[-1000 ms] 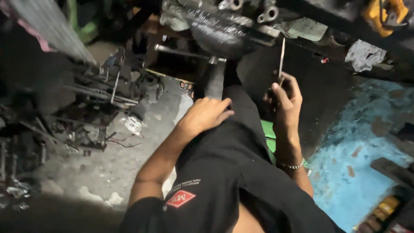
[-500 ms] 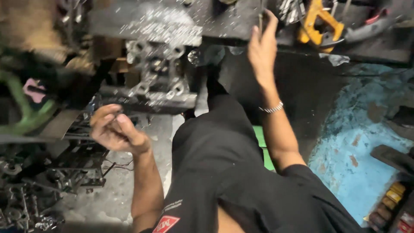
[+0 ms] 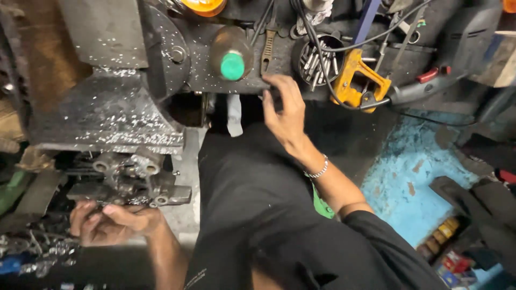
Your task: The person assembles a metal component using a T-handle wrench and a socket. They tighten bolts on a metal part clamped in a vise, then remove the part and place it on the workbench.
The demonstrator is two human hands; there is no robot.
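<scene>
Head view: the big grey machine block (image 3: 107, 115), speckled with metal chips, fills the ten o'clock side, and the dark surface (image 3: 215, 70) runs across twelve o'clock above my black-clad lap. On that surface stand a bottle with a green cap (image 3: 232, 64), a round tin of bits (image 3: 318, 62) and a yellow clamp (image 3: 357, 80) at one o'clock, all within arm's reach. Below the block, at eight o'clock, sits a greasy metal casting (image 3: 134, 180) among loose parts. My left hand (image 3: 110, 223) lies just under it, fingers curled loosely, thumb forward; I cannot tell whether they pinch anything. My right hand (image 3: 285, 110) reaches up to twelve o'clock, fingers spread and hooked over the surface's edge, probably to steady me.
</scene>
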